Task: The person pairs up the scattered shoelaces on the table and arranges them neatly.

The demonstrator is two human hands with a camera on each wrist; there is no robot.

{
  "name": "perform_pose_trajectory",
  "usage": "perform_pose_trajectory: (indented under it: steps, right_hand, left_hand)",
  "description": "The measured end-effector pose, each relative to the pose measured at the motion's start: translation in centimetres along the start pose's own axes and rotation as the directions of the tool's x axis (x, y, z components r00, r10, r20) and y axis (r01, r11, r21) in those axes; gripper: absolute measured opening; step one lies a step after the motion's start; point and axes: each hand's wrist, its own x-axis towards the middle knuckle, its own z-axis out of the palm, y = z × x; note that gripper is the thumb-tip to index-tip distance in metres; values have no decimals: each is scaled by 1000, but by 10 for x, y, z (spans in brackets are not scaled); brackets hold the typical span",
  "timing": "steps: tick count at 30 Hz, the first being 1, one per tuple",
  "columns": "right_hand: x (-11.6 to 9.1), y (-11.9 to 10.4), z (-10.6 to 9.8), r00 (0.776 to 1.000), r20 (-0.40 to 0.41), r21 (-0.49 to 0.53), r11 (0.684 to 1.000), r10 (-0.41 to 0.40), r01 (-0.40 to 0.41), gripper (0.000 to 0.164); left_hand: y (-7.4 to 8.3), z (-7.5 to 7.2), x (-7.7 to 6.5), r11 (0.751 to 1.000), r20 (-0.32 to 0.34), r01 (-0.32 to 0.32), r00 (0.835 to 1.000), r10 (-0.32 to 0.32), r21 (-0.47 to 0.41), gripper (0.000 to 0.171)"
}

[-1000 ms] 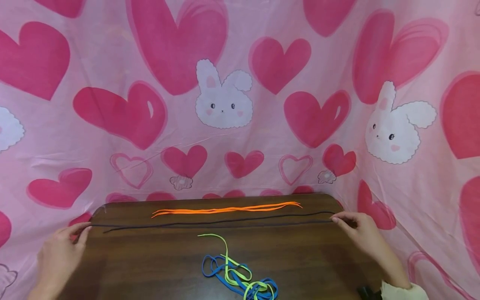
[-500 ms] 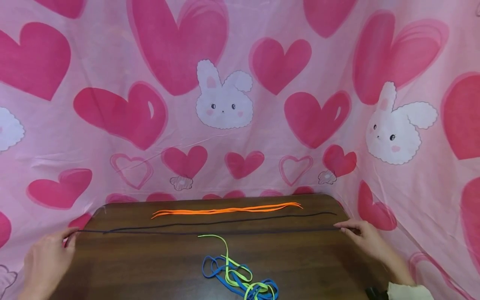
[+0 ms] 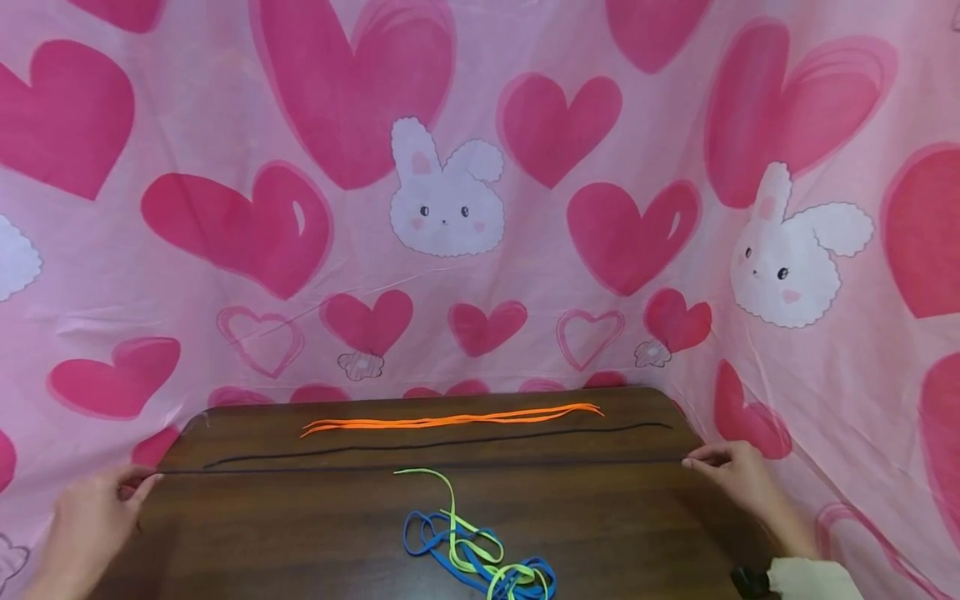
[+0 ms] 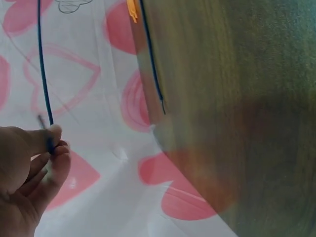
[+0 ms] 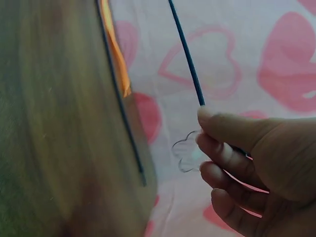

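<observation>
A dark shoelace (image 3: 525, 464) stretches straight across the head view between both hands. The left hand (image 3: 93, 517) pinches its left end between thumb and fingers, and a short tip pokes out above the thumb (image 4: 43, 136) in the left wrist view. At the other end, the right hand (image 3: 738, 483) pinches the lace between thumb and index finger, its other fingers loosely bent. Just behind lies a second dark shoelace (image 3: 330, 451), nearly straight on the table. Farther back, orange shoelaces (image 3: 450, 421) lie side by side.
Near the front middle of the brown table (image 3: 300, 533), a blue shoelace (image 3: 416, 546) and a yellow-green shoelace (image 3: 453, 533) lie in a loose tangle. A pink cloth (image 3: 525, 250) with hearts and rabbits hangs behind and at the sides.
Both hands have drawn the dark shoelace toward the person, away from the second dark one, and it is now straight. The left hand moved left and down; the right moved slightly right and down.
</observation>
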Motion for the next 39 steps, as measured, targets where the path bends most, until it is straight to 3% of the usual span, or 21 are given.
perform_pose_trajectory:
  steps: [4, 7, 12, 17, 27, 35, 39]
  right_hand:
    - [2, 15, 5, 999, -32, -69, 998, -10, 7, 8]
    - [3, 24, 8, 1000, -22, -119, 993, 2, -4, 8]
    - [3, 31, 9, 997, -16, -176, 981, 77, -79, 13]
    - [2, 39, 12, 986, -48, -210, 963, 162, -168, 21]
    - [13, 49, 26, 992, -75, -273, 955, 98, -115, 16]
    - [32, 48, 33, 984, -24, -313, 933, 178, -176, 25]
    - [42, 47, 35, 980, -22, -296, 935, 198, -196, 33]
  left_hand:
    - [-7, 9, -3, 996, -55, -86, 995, 87, 12, 18]
    - [-10, 14, -5, 994, -66, -108, 992, 110, 28, 19]
    - [-12, 16, -7, 999, 11, -31, 999, 31, 38, 12]
    - [-15, 15, -8, 999, 70, 40, 997, -43, 34, 9]
    - [-21, 20, -8, 1000, 93, -2, 996, -1, 27, 18]
    - [-25, 22, -2, 997, 74, 60, 995, -63, 46, 10]
    - [-28, 28, 0, 998, 55, 39, 998, -41, 45, 13]
